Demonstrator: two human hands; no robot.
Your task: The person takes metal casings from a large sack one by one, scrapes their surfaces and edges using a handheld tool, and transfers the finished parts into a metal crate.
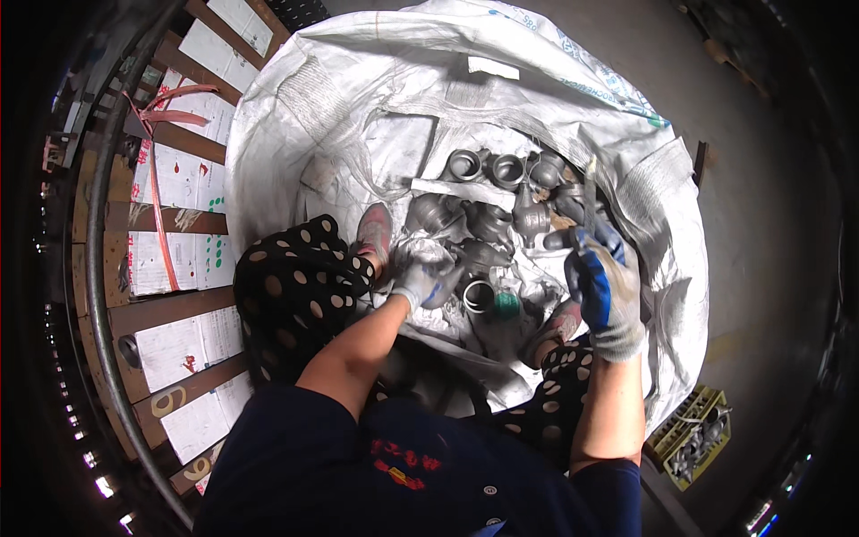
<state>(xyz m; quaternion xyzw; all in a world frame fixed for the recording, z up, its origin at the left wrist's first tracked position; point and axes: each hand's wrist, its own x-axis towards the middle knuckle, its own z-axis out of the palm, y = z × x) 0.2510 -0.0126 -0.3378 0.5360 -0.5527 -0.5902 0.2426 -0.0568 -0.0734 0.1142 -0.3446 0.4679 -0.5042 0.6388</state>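
My left hand (424, 278), in a white and blue work glove, is slightly blurred, its fingers curled round a grey metal fitting (449, 279) that it partly hides. Held up at the right is my right hand (609, 288), in a similar glove. It is closed on a slender, flat grey tool (591, 192) with a pale tip; its exact kind does not show. Several grey metal fittings lie in the open white woven bag (313, 98), among them an upright round-mouthed fitting (479, 296) and a far pair with open rims. A green patch (506, 305) shows beside the nearest round mouth.
My feet, in pinkish shoes (375, 228), stand inside the bag among white wrapping. Left of it rises a slatted wooden rack (170, 309) with white printed cartons and a curved dark bar (92, 268). A yellow crate (691, 438) of metal parts stands on the floor at the right.
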